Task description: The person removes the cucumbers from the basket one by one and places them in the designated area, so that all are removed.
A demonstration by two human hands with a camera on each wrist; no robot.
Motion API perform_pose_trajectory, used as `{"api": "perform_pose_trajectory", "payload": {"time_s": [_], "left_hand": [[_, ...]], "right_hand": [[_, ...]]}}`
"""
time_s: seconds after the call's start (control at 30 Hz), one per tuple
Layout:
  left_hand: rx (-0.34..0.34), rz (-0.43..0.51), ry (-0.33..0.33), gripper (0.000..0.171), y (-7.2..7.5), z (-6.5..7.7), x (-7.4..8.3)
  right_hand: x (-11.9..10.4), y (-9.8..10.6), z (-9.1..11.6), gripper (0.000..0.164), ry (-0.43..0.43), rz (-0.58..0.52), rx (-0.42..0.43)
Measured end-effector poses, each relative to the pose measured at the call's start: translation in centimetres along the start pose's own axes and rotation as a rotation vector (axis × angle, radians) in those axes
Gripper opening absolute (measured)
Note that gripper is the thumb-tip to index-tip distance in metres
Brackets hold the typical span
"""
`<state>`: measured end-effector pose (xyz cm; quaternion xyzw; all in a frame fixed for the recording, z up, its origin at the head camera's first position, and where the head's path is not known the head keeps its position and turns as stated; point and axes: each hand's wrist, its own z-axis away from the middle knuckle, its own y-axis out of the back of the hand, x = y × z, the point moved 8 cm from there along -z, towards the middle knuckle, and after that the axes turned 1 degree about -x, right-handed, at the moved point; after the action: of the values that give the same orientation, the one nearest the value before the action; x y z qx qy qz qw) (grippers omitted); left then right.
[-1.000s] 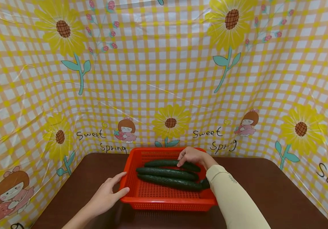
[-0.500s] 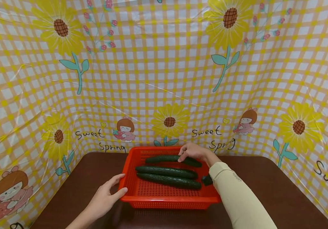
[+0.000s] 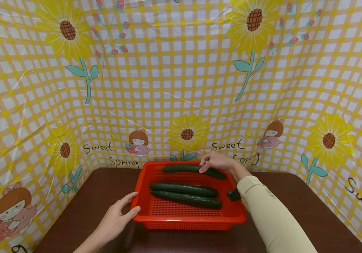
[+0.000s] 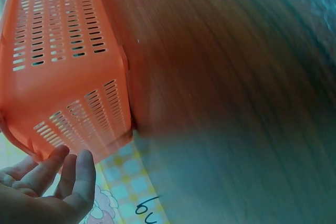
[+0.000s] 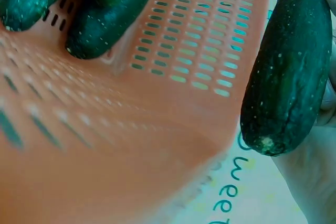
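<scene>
My right hand (image 3: 219, 163) pinches a dark green cucumber (image 3: 181, 169) near its middle, at the back of the red basket (image 3: 188, 220). In the right wrist view the held cucumber (image 5: 289, 72) appears at the basket's rim level, outside the perforated wall. Two more cucumbers (image 3: 184, 189) lie side by side across the basket floor. Another dark green piece (image 3: 234, 195) shows at the right end, mostly covered by the sleeve. My left hand (image 3: 115, 215) touches the basket's left end with spread thumb and fingers; in the left wrist view its fingertips meet the basket's outer side.
The basket stands on a dark brown table (image 3: 89, 196). A checked cloth (image 3: 168, 88) with sunflowers hangs behind and on both sides, close to the basket's back edge.
The right hand has lifted the back cucumber up and away from the two middle ones, shifting slightly right. More of the right-end piece shows. The left hand stays at the basket's left end.
</scene>
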<state>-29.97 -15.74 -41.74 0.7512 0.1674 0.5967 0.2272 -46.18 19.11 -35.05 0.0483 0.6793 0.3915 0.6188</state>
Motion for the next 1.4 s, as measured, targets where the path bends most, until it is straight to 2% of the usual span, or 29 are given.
{"api": "perform_pose_trajectory", "payload": {"time_s": [0.33, 0.5, 0.8, 1.07, 1.2, 1.4], "left_hand": [[0.025, 0.009, 0.024, 0.049, 0.4, 0.5, -0.3], [0.029, 0.010, 0.025, 0.049, 0.5, 0.5, -0.4], [0.032, 0.049, 0.014, 0.047, 0.1, -0.1, -0.6], [-0.034, 0.093, -0.044, 0.048, -0.1, -0.8, 0.0], [-0.012, 0.075, -0.061, 0.047, 0.1, -0.8, 0.1], [0.014, 0.046, -0.045, 0.047, 0.1, -0.7, -0.2]], "right_hand": [[-1.9, 0.7, 1.1, 0.018, 0.047, 0.002, -0.032], [-2.4, 1.4, 1.9, 0.020, 0.066, 0.014, -0.019], [-1.8, 3.1, 3.8, 0.020, 0.075, 0.022, 0.040], [-1.6, 4.6, 6.0, 0.025, 0.066, 0.020, 0.094], [-1.6, 5.3, 6.7, 0.024, 0.080, 0.031, 0.122], [-1.5, 6.1, 8.0, 0.032, 0.089, 0.050, 0.161]]}}
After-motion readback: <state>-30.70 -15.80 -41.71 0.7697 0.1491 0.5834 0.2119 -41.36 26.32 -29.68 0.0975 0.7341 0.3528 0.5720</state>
